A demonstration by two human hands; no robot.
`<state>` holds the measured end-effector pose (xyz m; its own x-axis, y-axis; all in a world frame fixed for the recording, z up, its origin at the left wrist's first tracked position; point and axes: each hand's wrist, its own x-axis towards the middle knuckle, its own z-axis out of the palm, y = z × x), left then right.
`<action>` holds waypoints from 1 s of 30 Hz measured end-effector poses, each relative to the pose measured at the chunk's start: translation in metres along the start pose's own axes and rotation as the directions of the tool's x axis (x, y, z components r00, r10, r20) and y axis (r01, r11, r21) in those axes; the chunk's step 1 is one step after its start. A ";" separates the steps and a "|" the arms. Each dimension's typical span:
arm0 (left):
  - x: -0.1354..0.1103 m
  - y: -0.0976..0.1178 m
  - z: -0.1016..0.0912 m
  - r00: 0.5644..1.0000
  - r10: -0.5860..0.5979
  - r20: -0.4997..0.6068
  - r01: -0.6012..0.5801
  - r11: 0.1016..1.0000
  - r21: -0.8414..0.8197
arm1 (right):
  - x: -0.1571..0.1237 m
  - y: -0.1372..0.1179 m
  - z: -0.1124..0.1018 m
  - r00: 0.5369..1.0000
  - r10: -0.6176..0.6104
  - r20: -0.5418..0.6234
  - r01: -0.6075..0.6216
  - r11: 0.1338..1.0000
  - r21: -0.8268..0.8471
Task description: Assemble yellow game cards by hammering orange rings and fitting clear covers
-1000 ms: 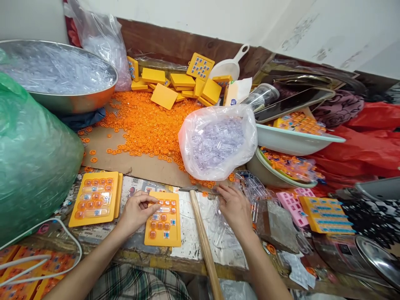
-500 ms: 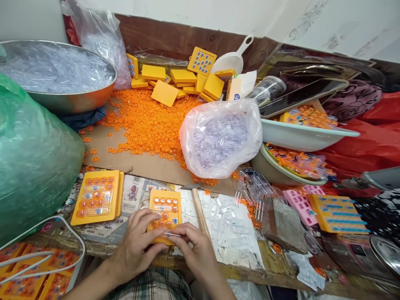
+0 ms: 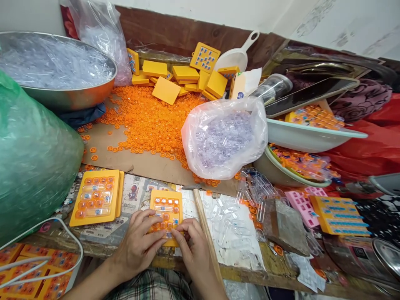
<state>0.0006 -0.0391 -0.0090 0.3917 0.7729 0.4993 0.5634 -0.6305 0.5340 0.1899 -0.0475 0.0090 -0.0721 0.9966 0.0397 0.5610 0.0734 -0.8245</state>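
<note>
Both hands meet on the yellow tray (image 3: 165,207) lying flat right in front of me. My left hand (image 3: 140,243) has its fingers curled down on the near left corner, pinning it. My right hand (image 3: 195,250) is pinched narrow at the near row, fingertips touching the left's. I can't tell if a clear piece sits under them. My read is that I'm seating a part in the last near pockets, since the far rows already show orange rings and clear inserts. The next move calls for a straight push down, with the left holding the tray from sliding toward the table edge. A wooden stick (image 3: 206,233) lies just beside my right hand. Loose clear pieces (image 3: 231,221) are spread right of it, within reach. A filled tray (image 3: 95,198) lies left of my left hand, apart from it. Further out, a clear bag (image 3: 223,139) of the same pieces sits beyond my right hand. Loose orange rings (image 3: 146,121) lie beyond both hands, and a heap of spare trays (image 3: 184,79) is farthest off, by the wall.
</note>
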 end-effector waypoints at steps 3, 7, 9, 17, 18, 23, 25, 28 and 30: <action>0.001 0.001 0.000 1.000 -0.005 -0.003 0.005 1.000 -0.014 | 0.000 -0.001 0.003 1.000 -0.013 -0.018 0.013 1.000 0.012; 0.001 0.003 0.000 1.000 0.010 0.011 -0.010 1.000 0.020 | 0.000 0.000 0.008 0.999 -0.017 -0.030 0.017 1.000 0.024; 0.001 0.004 0.001 1.000 0.002 0.016 -0.003 0.999 0.039 | 0.000 0.001 0.010 0.999 -0.018 -0.038 0.019 0.999 0.027; -0.003 0.004 0.000 0.998 -0.056 -0.033 0.054 0.996 -0.064 | -0.005 0.004 0.009 0.994 0.037 -0.107 -0.031 0.998 0.060; -0.004 0.005 0.000 0.992 -0.119 -0.050 0.113 0.988 -0.103 | -0.005 0.005 0.007 0.991 0.060 -0.121 -0.053 0.996 0.065; 0.000 0.012 0.009 0.797 -0.602 0.048 0.555 0.698 -0.453 | -0.006 0.008 0.012 0.976 0.150 -0.156 -0.136 0.986 0.096; 0.007 0.013 0.015 0.704 -0.702 0.103 0.587 0.495 -0.641 | -0.004 0.008 0.018 0.976 0.157 -0.148 -0.139 0.982 0.127; 0.020 0.009 0.018 0.557 -0.818 0.139 0.557 0.244 -0.794 | 0.000 0.006 0.023 0.977 0.147 -0.157 -0.116 0.975 0.189; 0.028 0.005 0.013 0.485 -0.847 0.217 0.544 0.098 -0.833 | 0.003 0.001 0.020 0.976 0.131 -0.172 -0.084 0.963 0.255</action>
<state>0.0239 -0.0193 -0.0009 -0.1300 0.9245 -0.3583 -0.3381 0.2984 0.8926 0.1740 -0.0449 -0.0029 0.1446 0.9891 0.0280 0.3358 -0.0224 -0.9417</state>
